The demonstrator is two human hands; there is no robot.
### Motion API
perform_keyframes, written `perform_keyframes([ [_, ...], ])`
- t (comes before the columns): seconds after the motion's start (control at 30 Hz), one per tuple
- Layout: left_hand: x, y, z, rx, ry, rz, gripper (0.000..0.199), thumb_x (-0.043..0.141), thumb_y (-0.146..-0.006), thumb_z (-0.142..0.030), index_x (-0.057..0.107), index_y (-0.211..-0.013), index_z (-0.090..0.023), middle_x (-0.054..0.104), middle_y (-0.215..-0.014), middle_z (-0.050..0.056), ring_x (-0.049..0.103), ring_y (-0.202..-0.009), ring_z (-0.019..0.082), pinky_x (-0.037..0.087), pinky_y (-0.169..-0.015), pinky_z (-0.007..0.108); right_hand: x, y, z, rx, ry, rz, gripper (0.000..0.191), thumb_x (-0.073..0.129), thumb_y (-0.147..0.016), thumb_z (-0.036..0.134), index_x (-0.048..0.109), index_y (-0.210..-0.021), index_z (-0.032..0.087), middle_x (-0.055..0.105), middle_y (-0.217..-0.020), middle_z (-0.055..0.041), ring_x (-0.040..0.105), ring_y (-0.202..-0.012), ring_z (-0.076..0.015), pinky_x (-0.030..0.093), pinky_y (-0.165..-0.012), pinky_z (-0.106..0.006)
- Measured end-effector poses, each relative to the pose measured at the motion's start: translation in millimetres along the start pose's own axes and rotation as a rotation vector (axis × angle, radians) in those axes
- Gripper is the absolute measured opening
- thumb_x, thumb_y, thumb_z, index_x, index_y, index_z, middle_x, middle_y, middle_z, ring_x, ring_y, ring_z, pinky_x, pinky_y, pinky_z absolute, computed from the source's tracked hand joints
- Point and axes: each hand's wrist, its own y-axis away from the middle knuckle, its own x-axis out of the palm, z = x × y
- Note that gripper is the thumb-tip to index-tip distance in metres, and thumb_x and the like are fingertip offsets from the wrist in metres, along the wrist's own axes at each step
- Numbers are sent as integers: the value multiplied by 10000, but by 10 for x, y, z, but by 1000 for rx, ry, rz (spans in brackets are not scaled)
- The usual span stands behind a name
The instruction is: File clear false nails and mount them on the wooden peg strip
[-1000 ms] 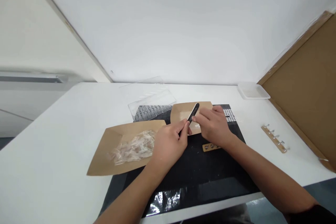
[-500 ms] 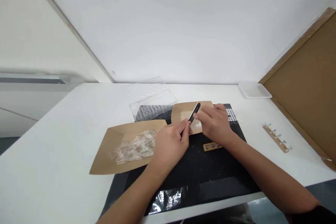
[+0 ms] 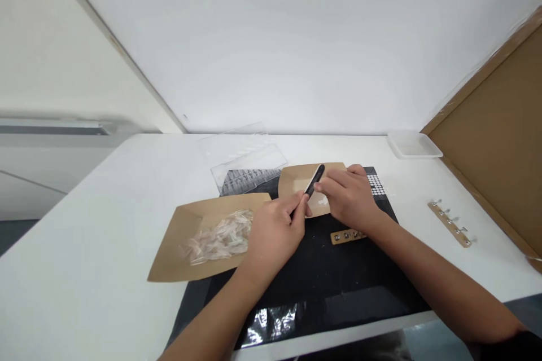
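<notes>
A slim black object with a pale edge [image 3: 314, 180] is pinched in my left hand [image 3: 277, 227], pointing up and away over a small cardboard tray [image 3: 292, 179]. Beside its upper part is my right hand [image 3: 349, 194], with fingers curled together; whatever they hold is too small to make out. Small clear bits lie in that tray. Left of my left hand, a larger cardboard tray [image 3: 169, 242] holds many clear plastic pieces. Under my right wrist, a wooden strip with round metal parts [image 3: 347, 237] lies on the black mat [image 3: 313, 276].
Clear plastic sheets [image 3: 249, 163] lie at the back of the white table [image 3: 105, 237]. A wooden strip with upright metal pins [image 3: 449, 224] rests at the right. Behind it are a shallow translucent tray [image 3: 415, 145] and a tall cardboard panel [image 3: 499, 113].
The camera view has shifted slightly, so the table objects appear a little further right. Both hands keep nearly the same pose around the black object.
</notes>
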Motion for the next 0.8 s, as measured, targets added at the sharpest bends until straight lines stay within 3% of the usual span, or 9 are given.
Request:
perform_keyframes([
  [0.13, 27, -16, 15, 49, -18, 17, 365, 512, -1057, -309, 722, -772, -220, 743, -689, -5, 655, -590, 159, 394, -609, 280, -62, 21, 4, 141, -230, -29, 196, 588, -1052, 218, 675, -876, 211, 659, -761, 17, 551, -674, -134, 316, -755, -344],
  [0.33, 11, -39, 45, 86, -34, 9, 239, 504, -1061, -307, 731, -1051, -233, 807, -925, 28, 745, -775, 208, 480, -696, 296, -172, 85, 110, 527, -676, 14, 156, 723, -986, 309, 710, -847, 240, 759, -835, -3, 688, -770, -173, 468, -791, -361],
  [0.4, 0, -32, 23, 52, 8, 24, 258, 522, -1058, -333, 675, -1242, -235, 811, -975, 39, 746, -731, 202, 495, -664, 291, -187, 88, 144, 648, -883, 31, 98, 755, -955, 342, 719, -951, 251, 742, -802, 3, 700, -730, -170, 529, -760, -353],
  [0.47, -6, -23, -1, 14, 99, 33, 332, 543, -1052, -343, 589, -1365, -243, 808, -1016, 37, 721, -626, 166, 506, -633, 279, -193, 86, 151, 737, -1077, 57, 253, 793, -923, 370, 686, -1126, 263, 707, -754, 27, 704, -697, -166, 563, -723, -338],
  [0.53, -11, -17, -14, -1, 186, 23, 298, 557, -1049, -340, 588, -1333, -254, 797, -997, 11, 679, -537, 124, 517, -628, 268, -192, 82, 133, 765, -1219, 81, 342, 835, -886, 394, 657, -1148, 263, 672, -722, 49, 703, -679, -156, 578, -707, -323],
  [0.6, -19, -18, -13, 37, 229, -1, 180, 537, -1058, -312, 644, -1189, -252, 775, -973, -10, 651, -511, 91, 533, -665, 263, -187, 80, 100, 760, -1322, 94, 304, 851, -869, 421, 663, -1035, 249, 659, -722, 51, 698, -660, -140, 584, -686, -305],
  [0.67, -33, -24, -10, 106, 240, -23, 185, 497, -1067, -263, 680, -1085, -241, 757, -1016, 0, 636, -522, 70, 545, -703, 262, -178, 81, 71, 762, -1390, 112, 294, 856, -862, 443, 667, -944, 234, 665, -740, 41, 701, -657, -132, 590, -672, -293],
  [0.8, -71, -32, -27, 188, 236, -45, 220, 506, -1050, -209, 725, -1069, -228, 745, -1075, 50, 702, -745, 125, 572, -754, 265, -157, 96, 37, 772, -1463, 134, 287, 877, -845, 431, 686, -899, 224, 699, -756, 25, 716, -666, -128, 598, -661, -272],
])
